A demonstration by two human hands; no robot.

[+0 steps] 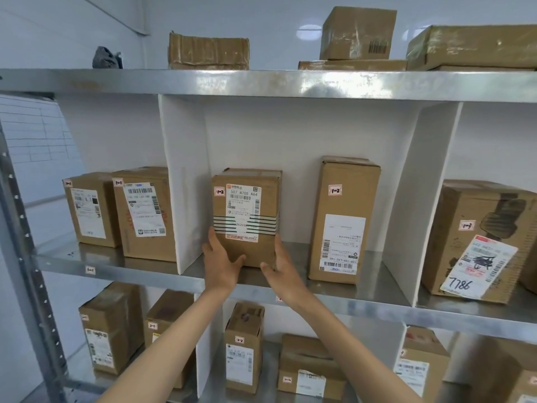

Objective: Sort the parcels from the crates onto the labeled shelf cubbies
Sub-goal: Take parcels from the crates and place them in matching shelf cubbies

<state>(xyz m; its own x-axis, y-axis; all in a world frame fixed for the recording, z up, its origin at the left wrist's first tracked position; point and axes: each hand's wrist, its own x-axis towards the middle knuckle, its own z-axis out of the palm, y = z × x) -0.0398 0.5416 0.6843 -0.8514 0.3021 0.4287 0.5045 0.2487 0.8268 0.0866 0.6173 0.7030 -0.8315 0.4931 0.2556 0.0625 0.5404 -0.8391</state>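
Head view: small brown cardboard parcel (247, 199) with white label and "1-2" tag, upright on steel shelf (363, 295) just right of white divider panel (183, 184). Pressed between left hand (222, 263) and right hand (283, 267), each flat against one lower side, fingers straight, thumbs across the front bottom edge. Farther right of the divider, apart from the parcel, tall brown cardboard box (344, 222).

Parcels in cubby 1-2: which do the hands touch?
The shorter left parcel with dark striped tape; left hand and right hand press its lower sides. The tall parcel stands untouched.
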